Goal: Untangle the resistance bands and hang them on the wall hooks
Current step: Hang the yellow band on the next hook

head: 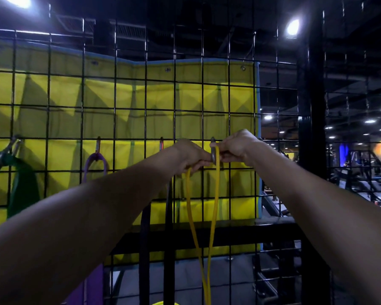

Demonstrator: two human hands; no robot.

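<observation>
Two hands pinch thin yellow band (217,172) looped over carabiner hook (213,154).

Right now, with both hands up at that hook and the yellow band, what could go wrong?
The yellow band may not be fully seated on the hook; if the left hand and right hand let go early, it could slip off and drop. Its long loop hangs beside the black band and might tangle with it.
</observation>
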